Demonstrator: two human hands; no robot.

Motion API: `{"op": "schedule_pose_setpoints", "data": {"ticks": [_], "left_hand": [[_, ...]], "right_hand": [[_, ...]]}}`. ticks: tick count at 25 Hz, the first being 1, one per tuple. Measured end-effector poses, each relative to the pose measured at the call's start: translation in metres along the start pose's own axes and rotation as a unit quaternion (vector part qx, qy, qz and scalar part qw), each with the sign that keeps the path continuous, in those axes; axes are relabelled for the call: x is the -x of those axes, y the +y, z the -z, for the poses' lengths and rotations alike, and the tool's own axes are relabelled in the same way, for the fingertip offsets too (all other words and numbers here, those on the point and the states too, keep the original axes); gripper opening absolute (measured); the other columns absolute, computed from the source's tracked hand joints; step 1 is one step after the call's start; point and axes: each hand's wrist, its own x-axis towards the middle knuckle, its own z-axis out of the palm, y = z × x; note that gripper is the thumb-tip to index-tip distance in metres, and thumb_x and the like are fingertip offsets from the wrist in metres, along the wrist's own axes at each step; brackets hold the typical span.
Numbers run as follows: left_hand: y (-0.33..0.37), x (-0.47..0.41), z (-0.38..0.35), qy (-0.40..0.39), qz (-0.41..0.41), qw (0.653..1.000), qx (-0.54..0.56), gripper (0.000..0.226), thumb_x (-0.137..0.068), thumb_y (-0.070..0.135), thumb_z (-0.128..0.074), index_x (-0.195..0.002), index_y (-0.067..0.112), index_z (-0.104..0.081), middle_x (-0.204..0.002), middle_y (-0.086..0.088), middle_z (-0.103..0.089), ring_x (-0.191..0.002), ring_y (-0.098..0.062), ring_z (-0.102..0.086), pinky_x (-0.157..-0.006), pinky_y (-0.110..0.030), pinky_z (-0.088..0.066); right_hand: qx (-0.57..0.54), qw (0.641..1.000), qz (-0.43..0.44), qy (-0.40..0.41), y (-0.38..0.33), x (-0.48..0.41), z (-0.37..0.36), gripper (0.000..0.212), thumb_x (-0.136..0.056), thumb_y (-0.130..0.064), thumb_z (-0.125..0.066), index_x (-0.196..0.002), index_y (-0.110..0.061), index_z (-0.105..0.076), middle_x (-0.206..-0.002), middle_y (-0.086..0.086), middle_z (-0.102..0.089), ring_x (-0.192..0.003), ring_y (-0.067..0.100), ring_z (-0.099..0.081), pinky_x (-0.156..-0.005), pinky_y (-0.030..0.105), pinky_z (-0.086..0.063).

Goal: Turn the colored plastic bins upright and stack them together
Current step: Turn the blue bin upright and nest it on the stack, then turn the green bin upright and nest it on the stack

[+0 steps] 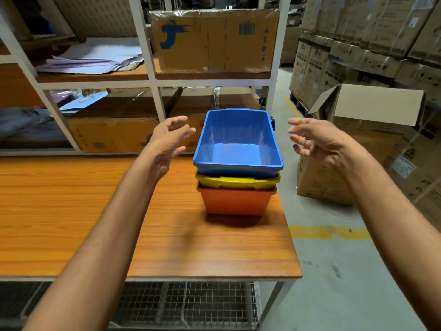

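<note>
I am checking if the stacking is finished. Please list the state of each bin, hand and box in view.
Blue bin: upright, empty, top of the stack.
Yellow bin: upright, nested in the middle.
Orange bin: upright, bottom, on the table.
Left hand: open, touching nothing.
Right hand: open, touching nothing.
Floor box: flap open.
Shelf box: taped shut.
</note>
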Motion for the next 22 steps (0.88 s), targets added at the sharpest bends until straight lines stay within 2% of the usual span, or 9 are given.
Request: {"op": "schedule_pose_setpoints", "data": {"ticks": [5, 8, 12, 15, 19, 22], "left_hand": [[-0.021, 0.077, 0.003, 0.074, -0.010, 0.996, 0.046, 0.040, -0.093, 0.015, -0.071, -0.131, 0.026, -0.064, -0.125, 0.005, -0.067, -0.117, -0.007, -0.063, -0.094, -0.033, -0.051], [-0.043, 0.121, 0.011, 0.089, 0.013, 0.994, 0.061, 0.037, -0.094, 0.014, -0.070, -0.127, 0.028, -0.065, -0.122, 0.006, -0.069, -0.117, -0.008, -0.064, -0.092, -0.033, -0.051], [-0.076, 0.171, 0.038, 0.105, 0.036, 0.991, 0.073, 0.032, -0.093, 0.012, -0.070, -0.119, 0.030, -0.067, -0.118, 0.004, -0.071, -0.114, -0.010, -0.066, -0.088, -0.031, -0.051], [-0.104, 0.205, 0.072, 0.122, 0.038, 0.990, 0.053, 0.032, -0.094, 0.013, -0.070, -0.120, 0.031, -0.066, -0.118, 0.007, -0.072, -0.109, -0.004, -0.067, -0.087, -0.029, -0.051], [-0.145, 0.260, 0.143, 0.137, 0.045, 0.989, 0.018, 0.036, -0.094, 0.012, -0.070, -0.126, 0.027, -0.064, -0.117, 0.005, -0.071, -0.097, 0.005, -0.068, -0.082, -0.020, -0.051], [-0.167, 0.303, 0.213, 0.167, 0.057, 0.984, 0.019, 0.037, -0.094, 0.008, -0.071, -0.126, 0.024, -0.064, -0.118, 0.001, -0.070, -0.095, 0.003, -0.069, -0.078, -0.015, -0.054]], "right_hand": [[-0.010, 0.993, 0.012, -0.117, 0.025, 0.050, -0.013, 0.031, -0.093, -0.008, -0.068, -0.121, -0.022, -0.071, -0.100, -0.005, -0.072, -0.093, 0.008, -0.065, -0.077, 0.026, -0.052], [-0.002, 0.985, 0.003, -0.174, 0.049, 0.074, -0.030, 0.029, -0.093, -0.009, -0.069, -0.118, -0.022, -0.072, -0.091, -0.005, -0.070, -0.081, 0.006, -0.064, -0.069, 0.022, -0.052], [0.019, 0.979, -0.023, -0.201, 0.087, 0.107, -0.064, 0.030, -0.091, -0.010, -0.072, -0.119, -0.022, -0.073, -0.096, -0.006, -0.072, -0.090, 0.009, -0.065, -0.075, 0.028, -0.050], [0.022, 0.974, -0.045, -0.222, 0.119, 0.141, -0.098, 0.033, -0.089, -0.012, -0.074, -0.119, -0.024, -0.074, -0.102, -0.008, -0.075, -0.097, 0.009, -0.066, -0.079, 0.030, -0.051], [0.030, 0.968, -0.090, -0.232, 0.166, 0.198, -0.164, 0.037, -0.088, -0.008, -0.076, -0.120, -0.025, -0.073, -0.114, 0.002, -0.073, -0.097, 0.009, -0.067, -0.079, 0.029, -0.055], [0.040, 0.956, -0.116, -0.268, 0.201, 0.246, -0.229, 0.036, -0.088, -0.007, -0.075, -0.120, -0.025, -0.072, -0.110, -0.002, -0.075, -0.101, 0.010, -0.068, -0.085, 0.032, -0.054]]}}
